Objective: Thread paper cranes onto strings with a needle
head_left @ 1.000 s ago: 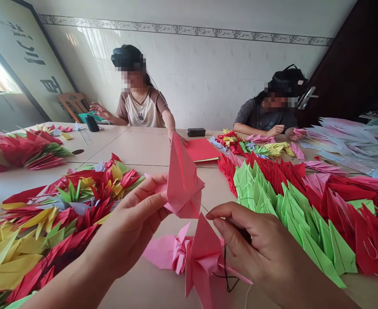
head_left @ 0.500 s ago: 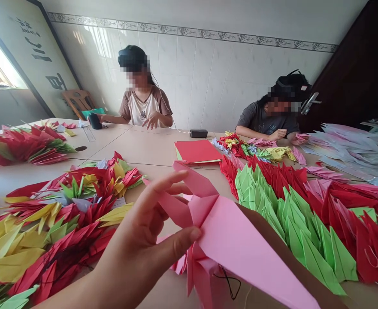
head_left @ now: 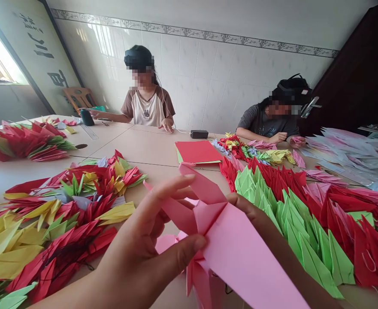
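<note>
A pink folded-paper origami piece [head_left: 246, 253] is held up in front of me, its long flat point slanting down to the right. My left hand [head_left: 163, 231] pinches its folded centre, thumb in front and fingers curled around the upper flaps. Behind the paper's right side is my right hand [head_left: 249, 210], bent fingers against its upper edge; most of that hand is hidden. More pink folded paper [head_left: 198, 279] hangs below the left thumb, with a bit of dark thread beside it.
Rows of green folded pieces [head_left: 291, 227] and red ones lie to the right. Multicoloured piles [head_left: 79, 193] cover the left. A stack of red paper sheets [head_left: 198, 152] and a black box [head_left: 199, 134] lie ahead. Two people sit across the table [head_left: 134, 146].
The pink piece and my left hand have shifted slightly right and down. More of my right fingers shows behind the paper. Across the table, one person's hand has moved right and lower.
</note>
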Available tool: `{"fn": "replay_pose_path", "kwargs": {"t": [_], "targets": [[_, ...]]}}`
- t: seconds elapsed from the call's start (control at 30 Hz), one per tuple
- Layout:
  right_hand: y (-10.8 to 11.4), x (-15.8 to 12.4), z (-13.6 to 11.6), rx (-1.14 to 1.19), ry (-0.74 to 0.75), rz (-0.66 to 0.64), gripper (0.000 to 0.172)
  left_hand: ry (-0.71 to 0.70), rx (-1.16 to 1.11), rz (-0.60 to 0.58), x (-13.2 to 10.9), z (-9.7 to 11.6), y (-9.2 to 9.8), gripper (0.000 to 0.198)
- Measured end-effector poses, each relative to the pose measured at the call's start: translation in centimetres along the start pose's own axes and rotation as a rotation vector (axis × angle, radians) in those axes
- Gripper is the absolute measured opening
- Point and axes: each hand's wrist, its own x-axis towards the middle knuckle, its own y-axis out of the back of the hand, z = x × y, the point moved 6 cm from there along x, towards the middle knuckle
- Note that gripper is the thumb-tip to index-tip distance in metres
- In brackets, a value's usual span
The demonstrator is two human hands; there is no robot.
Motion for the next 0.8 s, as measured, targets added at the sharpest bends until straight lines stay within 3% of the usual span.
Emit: {"fn": "replay_pose_path", "kwargs": {"t": [0.1,0.17,0.3,0.43,0.57,0.8], "targets": [[-0.3,-0.1,0.9,0.311,-0.080,-0.043,0.033,0.075,-0.081,-0.006,0.5,-0.5,0.0,0.053],[-0.3,-0.2,0.6,0.345,-0.025,-0.053,0.033,0.129,-0.169,-0.015,1.0,-1.0,0.0,0.049],[-0.5,-0.8,-0.8,0.266,0.174,-0.108,0.017,0.229,-0.363,-0.048,1.4,-1.8,-0.1,0.045],[-0.8,-1.1,-1.0,0.238,0.225,-0.131,0.011,0.330,-0.495,-0.093,1.3,-2.2,-0.5,0.037],[-0.4,-1.1,-1.0,0.236,0.270,-0.041,0.015,0.359,-0.516,-0.150,1.1,-2.2,-1.0,0.032],[0.6,-1.0,-1.7,0.039,0.343,0.097,0.019,0.419,-0.466,-0.075,0.9,-2.4,-0.5,0.046]]}}
